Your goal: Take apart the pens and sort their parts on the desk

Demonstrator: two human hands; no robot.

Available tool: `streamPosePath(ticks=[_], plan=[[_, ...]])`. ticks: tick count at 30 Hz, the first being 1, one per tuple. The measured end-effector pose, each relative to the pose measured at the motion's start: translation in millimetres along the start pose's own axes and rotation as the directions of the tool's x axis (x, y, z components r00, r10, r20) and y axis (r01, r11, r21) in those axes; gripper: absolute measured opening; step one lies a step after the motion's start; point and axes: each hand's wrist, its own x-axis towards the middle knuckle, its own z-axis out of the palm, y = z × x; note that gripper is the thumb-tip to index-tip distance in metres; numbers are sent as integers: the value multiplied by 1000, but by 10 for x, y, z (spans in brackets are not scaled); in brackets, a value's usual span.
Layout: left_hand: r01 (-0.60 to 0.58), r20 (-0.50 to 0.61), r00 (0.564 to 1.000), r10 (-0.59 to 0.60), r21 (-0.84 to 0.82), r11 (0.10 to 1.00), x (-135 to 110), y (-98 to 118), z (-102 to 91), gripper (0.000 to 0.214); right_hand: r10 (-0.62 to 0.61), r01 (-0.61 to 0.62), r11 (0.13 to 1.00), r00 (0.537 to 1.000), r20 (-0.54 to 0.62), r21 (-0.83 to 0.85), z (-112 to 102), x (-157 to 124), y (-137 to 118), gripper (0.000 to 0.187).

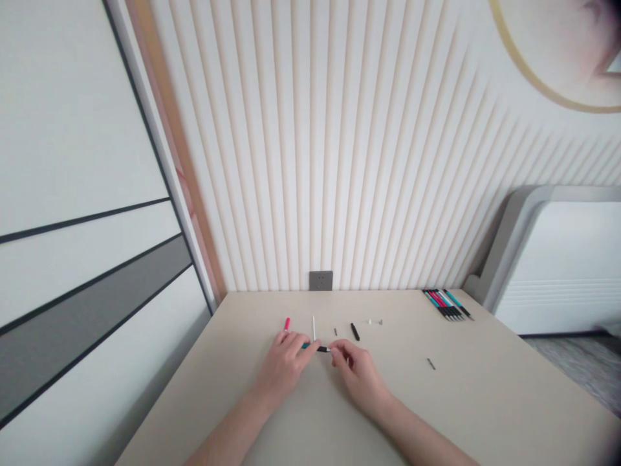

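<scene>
My left hand [285,361] is closed round a teal and black pen [316,347] that lies across the beige table [466,395]. My right hand [353,369] pinches the black tip end of the same pen. Just beyond the hands lie loose pen parts: a pink piece [286,323], a thin white refill [314,327], a tiny dark bit [335,331], a black barrel piece [355,332] and small pale bits [374,321].
A row of several pink, teal and black pens [446,304] lies at the table's far right. A small dark part [431,364] rests to the right of my hands. A grey wall socket [321,280] sits above the table's back edge. A white appliance [557,259] stands at right.
</scene>
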Motion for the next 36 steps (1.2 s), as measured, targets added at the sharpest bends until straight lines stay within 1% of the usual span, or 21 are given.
streamPosePath(ticks=[2, 5, 13, 16, 18, 20, 22, 24, 26, 30, 32, 36], plan=[[-20, -9, 1000, 20, -8, 1000, 11, 23, -9, 37, -19, 20, 998, 1000, 20, -63, -15, -51, 38, 52], [-22, -1, 1000, 22, -25, 999, 15, 55, -2, 40, -32, 36, 993, 999, 36, -114, -25, -58, 51, 54], [-32, 108, 993, 41, -87, 996, -34, 85, 24, 47, -178, 191, 967, 980, 87, -170, -122, -7, -20, 47], [-38, 101, 994, 47, -92, 995, -68, 55, 46, 51, -262, 283, 935, 957, 123, -216, -167, 7, -45, 43], [-62, 91, 993, 72, -110, 992, -90, 21, 61, 53, -317, 347, 900, 937, 148, -265, -192, 17, -52, 40], [-80, 87, 992, 89, -104, 991, -107, -14, 73, 54, -351, 391, 866, 919, 180, -312, -212, 23, -60, 36], [-110, 57, 992, 115, -76, 991, -112, -43, 74, 54, -366, 419, 837, 907, 210, -351, -231, 26, -78, 31], [-138, 20, 990, 139, -54, 989, -99, -63, 63, 53, -367, 431, 815, 901, 232, -388, -258, 31, -107, 29], [-165, -10, 986, 164, -36, 986, -63, -71, 48, 54, -355, 431, 796, 901, 248, -425, -308, 46, -135, 31], [-262, -66, 963, 260, -12, 965, 81, -32, 46, 56, -316, 424, 773, 902, 294, -472, -512, 92, -141, 41], [-276, -83, 958, 275, -6, 961, 188, 25, 66, 56, -272, 396, 783, 912, 308, -480, -649, 111, -112, 43], [-263, -82, 961, 264, 20, 965, 433, 178, 155, 52, -193, 305, 859, 937, 293, -410, -904, 140, -18, 38]])
